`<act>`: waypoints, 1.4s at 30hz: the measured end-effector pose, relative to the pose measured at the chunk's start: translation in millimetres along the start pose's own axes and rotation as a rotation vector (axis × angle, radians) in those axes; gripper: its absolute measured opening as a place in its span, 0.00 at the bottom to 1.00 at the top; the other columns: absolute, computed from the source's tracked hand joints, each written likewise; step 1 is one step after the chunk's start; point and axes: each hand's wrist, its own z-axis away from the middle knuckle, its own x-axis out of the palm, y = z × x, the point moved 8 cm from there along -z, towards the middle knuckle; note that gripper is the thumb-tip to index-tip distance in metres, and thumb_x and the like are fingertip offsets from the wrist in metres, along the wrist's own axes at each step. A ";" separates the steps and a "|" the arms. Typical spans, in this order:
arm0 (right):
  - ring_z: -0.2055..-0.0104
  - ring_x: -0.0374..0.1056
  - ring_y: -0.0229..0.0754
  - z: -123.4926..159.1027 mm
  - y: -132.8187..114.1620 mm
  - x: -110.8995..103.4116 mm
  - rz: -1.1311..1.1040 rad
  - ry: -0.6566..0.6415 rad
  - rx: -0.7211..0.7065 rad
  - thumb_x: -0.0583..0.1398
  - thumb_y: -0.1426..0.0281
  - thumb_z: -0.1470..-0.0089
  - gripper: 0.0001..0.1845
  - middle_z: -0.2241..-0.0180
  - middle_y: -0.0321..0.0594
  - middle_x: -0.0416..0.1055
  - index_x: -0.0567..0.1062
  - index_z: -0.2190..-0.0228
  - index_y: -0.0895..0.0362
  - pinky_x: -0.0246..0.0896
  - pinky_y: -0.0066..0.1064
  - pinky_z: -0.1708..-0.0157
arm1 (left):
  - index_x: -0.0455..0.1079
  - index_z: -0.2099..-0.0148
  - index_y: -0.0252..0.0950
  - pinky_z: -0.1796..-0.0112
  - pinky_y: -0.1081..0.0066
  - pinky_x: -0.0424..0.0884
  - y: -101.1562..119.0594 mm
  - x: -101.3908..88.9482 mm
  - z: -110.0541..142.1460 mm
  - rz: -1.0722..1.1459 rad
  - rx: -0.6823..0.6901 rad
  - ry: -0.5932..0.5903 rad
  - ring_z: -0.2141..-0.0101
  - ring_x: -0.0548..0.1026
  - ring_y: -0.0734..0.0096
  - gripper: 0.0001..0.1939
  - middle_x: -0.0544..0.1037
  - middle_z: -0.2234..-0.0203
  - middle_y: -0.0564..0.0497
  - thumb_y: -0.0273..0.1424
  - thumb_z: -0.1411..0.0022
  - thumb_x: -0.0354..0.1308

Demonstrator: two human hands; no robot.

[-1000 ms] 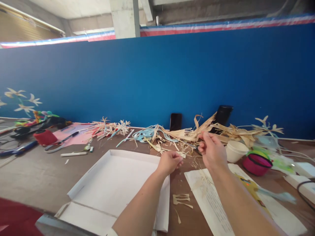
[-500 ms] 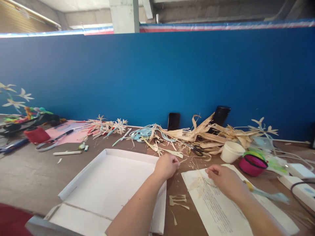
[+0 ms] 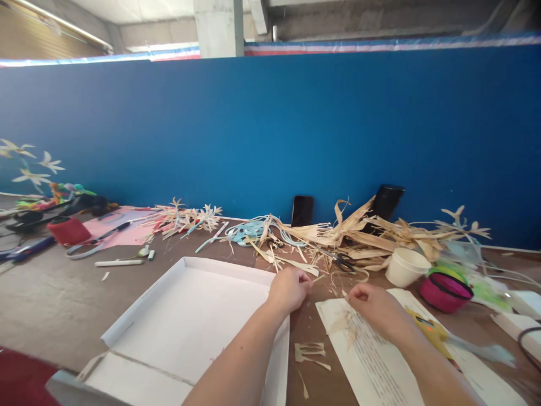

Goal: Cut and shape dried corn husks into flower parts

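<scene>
My left hand [image 3: 291, 288] is closed in a pinch by the right edge of an open white cardboard box [image 3: 220, 307]; a thin pale husk strip [image 3: 318, 279] shows at its fingertips. My right hand [image 3: 374, 307] is pinched above a printed paper sheet [image 3: 376, 366]. A small pale bit shows at its fingertips, too small to name. Below them, pale husk pieces [image 3: 347, 327] lie on the sheet. A yellow glue gun [image 3: 433, 335] lies partly behind my right forearm. Between box and sheet is a cut, comb-like husk piece [image 3: 310, 352].
A heap of dry husks [image 3: 346, 231] with scissors [image 3: 344, 262] lies along the blue partition [image 3: 253, 129]. A white cup [image 3: 408, 268], a magenta round container [image 3: 446, 290] and a power strip [image 3: 518, 332] stand right. Pens, pink paper [image 3: 127, 228] and husk flowers [image 3: 207, 217] lie left.
My right hand has moved slightly left, closer to my left hand. More of the glue gun shows beside my right forearm. The view has shifted slightly.
</scene>
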 end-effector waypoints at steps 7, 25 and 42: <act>0.86 0.47 0.30 9.4 -2.9 4.3 -0.659 -0.152 0.125 0.60 0.55 0.59 0.16 0.89 0.29 0.56 0.73 0.77 0.55 0.36 0.24 0.85 | 0.73 0.72 0.36 0.76 0.77 0.59 -13.3 4.6 -8.0 0.232 -0.060 0.006 0.77 0.69 0.74 0.11 0.76 0.77 0.52 0.36 0.50 0.52; 0.85 0.51 0.30 -3.6 -12.9 17.6 -0.844 -0.049 0.176 0.64 0.64 0.66 0.14 0.88 0.29 0.61 0.73 0.73 0.57 0.36 0.22 0.86 | 0.72 0.70 0.34 0.66 0.71 0.63 2.1 -6.5 3.6 -0.330 0.010 0.130 0.68 0.71 0.66 0.14 0.74 0.69 0.43 0.32 0.43 0.47; 0.82 0.60 0.33 -10.8 -43.5 40.9 -0.627 -0.215 -0.061 0.60 0.65 0.61 0.15 0.78 0.35 0.71 0.71 0.68 0.57 0.51 0.26 0.82 | 0.69 0.76 0.33 0.80 0.77 0.58 -5.8 15.2 -10.9 0.674 -0.069 0.067 0.82 0.62 0.79 0.08 0.69 0.84 0.54 0.33 0.56 0.59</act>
